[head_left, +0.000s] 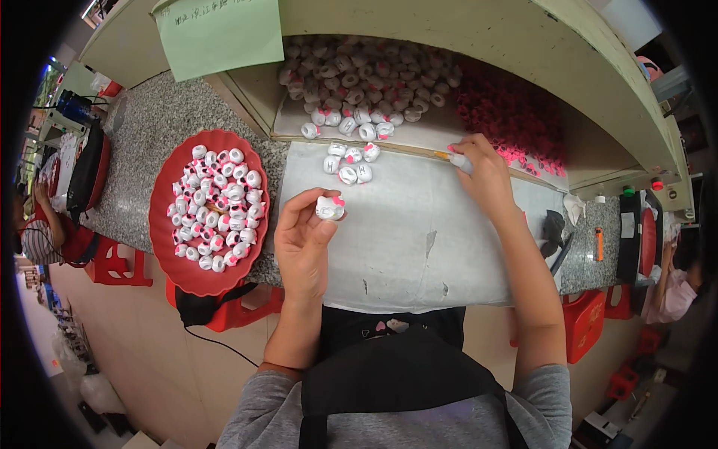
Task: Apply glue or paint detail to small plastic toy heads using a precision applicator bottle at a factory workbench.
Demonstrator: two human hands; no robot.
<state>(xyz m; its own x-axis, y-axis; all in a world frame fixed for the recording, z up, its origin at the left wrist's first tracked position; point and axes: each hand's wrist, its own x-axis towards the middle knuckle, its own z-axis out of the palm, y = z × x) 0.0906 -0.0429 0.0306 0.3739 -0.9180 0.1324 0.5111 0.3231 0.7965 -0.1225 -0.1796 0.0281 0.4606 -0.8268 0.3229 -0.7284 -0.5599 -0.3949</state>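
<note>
My left hand (301, 253) pinches a small white toy head (327, 209) with a pink bow between thumb and fingers, above the paper-covered worktop (396, 247). My right hand (488, 173) grips a small white squeeze bottle (460, 162) with a thin orange-yellow nozzle, which points left along the shelf's front edge. Several similar white heads (348, 168) lie on the paper just beyond my left hand. Behind them, a large heap of white heads (366, 78) fills the left of the shelf box. A heap of small pink pieces (508, 112) lies to its right, beyond my right hand.
A red scalloped tray (166, 258) full of white-and-pink heads sits on the granite counter at the left. A green paper (221, 37) hangs from the shelf. At the right are a dark crumpled item (552, 228) and an orange tool (599, 244). Other people work at both sides.
</note>
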